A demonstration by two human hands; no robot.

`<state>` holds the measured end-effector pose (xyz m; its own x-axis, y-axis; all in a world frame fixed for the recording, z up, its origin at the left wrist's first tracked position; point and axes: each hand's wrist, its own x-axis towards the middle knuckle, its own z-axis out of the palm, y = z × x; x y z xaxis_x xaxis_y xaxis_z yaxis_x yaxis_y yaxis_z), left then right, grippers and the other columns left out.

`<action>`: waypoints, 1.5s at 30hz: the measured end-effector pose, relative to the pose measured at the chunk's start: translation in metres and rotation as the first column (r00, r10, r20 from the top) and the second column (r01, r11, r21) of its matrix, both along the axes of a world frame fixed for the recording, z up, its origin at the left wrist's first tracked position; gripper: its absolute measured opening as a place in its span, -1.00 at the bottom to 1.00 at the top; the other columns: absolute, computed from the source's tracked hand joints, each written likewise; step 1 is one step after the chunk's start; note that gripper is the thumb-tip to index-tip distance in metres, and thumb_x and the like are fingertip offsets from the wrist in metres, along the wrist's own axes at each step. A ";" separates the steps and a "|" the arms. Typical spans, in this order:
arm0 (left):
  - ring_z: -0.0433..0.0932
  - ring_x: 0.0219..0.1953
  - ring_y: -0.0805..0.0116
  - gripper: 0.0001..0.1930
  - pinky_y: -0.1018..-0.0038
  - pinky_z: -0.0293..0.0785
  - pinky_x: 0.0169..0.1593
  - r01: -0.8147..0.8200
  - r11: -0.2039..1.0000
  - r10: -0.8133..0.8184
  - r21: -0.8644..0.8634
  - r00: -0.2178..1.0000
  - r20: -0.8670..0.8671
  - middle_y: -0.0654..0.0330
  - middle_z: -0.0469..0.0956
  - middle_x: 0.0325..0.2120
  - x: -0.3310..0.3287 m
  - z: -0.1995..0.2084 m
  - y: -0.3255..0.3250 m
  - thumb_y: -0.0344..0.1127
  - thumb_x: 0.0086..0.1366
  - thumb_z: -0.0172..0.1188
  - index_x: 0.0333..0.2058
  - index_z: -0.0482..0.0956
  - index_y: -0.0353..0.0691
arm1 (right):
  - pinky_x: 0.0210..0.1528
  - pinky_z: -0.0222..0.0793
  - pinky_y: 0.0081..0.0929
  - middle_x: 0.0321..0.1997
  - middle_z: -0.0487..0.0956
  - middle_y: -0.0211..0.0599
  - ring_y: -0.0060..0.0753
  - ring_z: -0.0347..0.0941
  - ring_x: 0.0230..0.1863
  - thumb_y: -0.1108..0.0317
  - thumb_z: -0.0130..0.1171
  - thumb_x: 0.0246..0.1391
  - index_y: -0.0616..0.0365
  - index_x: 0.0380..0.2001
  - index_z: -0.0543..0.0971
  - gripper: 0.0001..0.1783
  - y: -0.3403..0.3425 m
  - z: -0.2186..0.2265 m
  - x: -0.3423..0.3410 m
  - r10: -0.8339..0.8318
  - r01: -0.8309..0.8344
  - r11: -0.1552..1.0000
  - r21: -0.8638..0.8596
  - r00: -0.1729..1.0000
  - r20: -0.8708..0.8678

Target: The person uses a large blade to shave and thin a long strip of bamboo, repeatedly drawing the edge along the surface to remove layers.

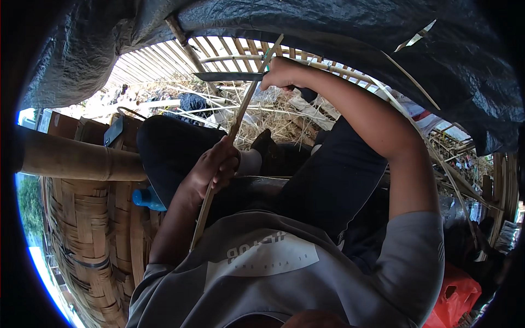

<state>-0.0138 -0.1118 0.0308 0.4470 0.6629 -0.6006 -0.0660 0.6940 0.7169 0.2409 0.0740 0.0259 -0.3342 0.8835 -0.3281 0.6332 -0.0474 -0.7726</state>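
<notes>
A long bamboo strip (244, 106) slants from beside my body up and away to the far side. My left hand (214, 165) is closed round its lower part, in front of my left thigh. At the far end my right hand (280, 75) grips a knife; its handle is mostly hidden by the fingers. The dark knife blade (227, 76) points left and crosses the strip close to its top end. Whether the edge bites into the bamboo cannot be made out.
A large bamboo pole (82, 157) and a woven bamboo panel (82, 218) stand at my left, with a blue bottle (149, 198) beside them. Shavings (295, 117) litter the ground ahead. Dark sheeting (339, 27) hangs overhead. A red plastic bag (454, 295) lies right.
</notes>
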 end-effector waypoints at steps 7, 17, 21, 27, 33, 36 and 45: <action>0.12 -0.81 0.68 -0.62 0.72 0.03 -0.87 -0.019 0.962 0.089 -0.272 0.965 0.245 0.41 0.20 -0.69 -0.010 -0.020 0.022 0.12 0.45 -0.08 -0.39 0.28 -0.04 | -0.70 0.40 -0.37 -0.69 0.51 -0.18 -0.35 0.48 -0.71 0.35 0.24 -0.25 0.36 -0.68 0.50 -0.76 0.020 0.013 -0.031 0.265 -0.397 0.909 0.126 0.785 0.560; 0.11 -0.81 0.67 -0.54 0.69 0.00 -0.81 0.025 0.993 -0.022 -0.118 0.999 0.028 0.47 0.18 -0.75 -0.004 0.000 0.035 0.09 0.49 -0.14 -0.59 0.23 0.04 | -0.67 0.41 -0.37 -0.55 0.56 -0.15 -0.33 0.47 -0.66 0.26 0.23 -0.15 0.38 -0.35 0.59 -0.64 0.035 0.027 -0.015 0.211 -0.228 0.974 -0.013 0.878 0.430; 0.11 -0.79 0.63 -0.50 0.65 0.02 -0.76 0.016 0.999 -0.017 -0.052 1.000 -0.012 0.45 0.15 -0.76 -0.002 0.011 0.046 0.13 0.49 -0.18 -0.59 0.22 -0.02 | -0.71 0.33 -0.41 -0.64 0.49 -0.26 -0.46 0.39 -0.72 0.27 0.29 -0.19 0.35 -0.18 0.55 -0.53 0.059 0.009 0.002 0.214 -0.253 0.962 0.099 0.930 0.300; 0.16 -0.83 0.57 -0.50 0.62 0.04 -0.78 -0.013 0.986 0.038 0.164 0.988 -0.149 0.36 0.21 -0.75 -0.026 0.036 0.050 0.09 0.51 -0.19 -0.55 0.30 -0.10 | -0.79 0.09 -0.54 -0.76 0.31 -0.48 -0.64 0.19 -0.83 0.34 0.27 -0.07 0.23 -0.40 0.43 -0.75 0.044 0.032 -0.024 0.020 -0.018 1.000 0.020 0.993 -0.112; 0.17 -0.83 0.59 -0.51 0.63 0.08 -0.75 -0.226 0.954 0.248 0.197 0.964 -0.093 0.36 0.23 -0.77 -0.018 0.034 0.067 0.07 0.50 -0.13 -0.47 0.39 -0.21 | -0.80 0.03 -0.59 -0.78 0.25 -0.53 -0.68 0.13 -0.87 0.40 0.18 0.00 0.15 -0.44 0.36 -0.82 0.050 0.044 -0.008 -0.024 -0.247 0.837 -0.488 0.874 -0.484; 0.18 -0.82 0.61 -0.51 0.64 0.10 -0.75 -0.225 0.959 0.240 0.174 0.968 -0.075 0.37 0.24 -0.76 -0.022 0.011 0.078 0.06 0.50 -0.13 -0.49 0.39 -0.20 | -0.81 0.05 -0.60 -0.77 0.27 -0.50 -0.69 0.14 -0.86 0.43 0.18 -0.02 0.16 -0.41 0.38 -0.84 0.052 0.030 -0.017 0.084 -0.362 0.741 -0.566 0.885 -0.457; 0.30 -0.80 0.61 -0.47 0.62 0.16 -0.77 -0.109 0.986 0.143 0.125 0.940 -0.309 0.36 0.32 -0.74 -0.028 -0.035 0.091 0.14 0.46 -0.09 -0.37 0.46 -0.28 | -0.41 0.43 -0.40 -0.51 0.58 -0.23 -0.39 0.53 -0.49 0.44 0.29 -0.10 0.27 -0.27 0.56 -0.73 0.058 -0.032 -0.040 0.256 -0.212 0.924 -0.318 0.961 0.104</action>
<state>-0.0418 -0.0212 -0.0038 0.1543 0.7684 -0.6211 0.0934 0.6145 0.7834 0.2009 0.1321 -0.0066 -0.4503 0.6378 -0.6249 0.7554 -0.1009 -0.6474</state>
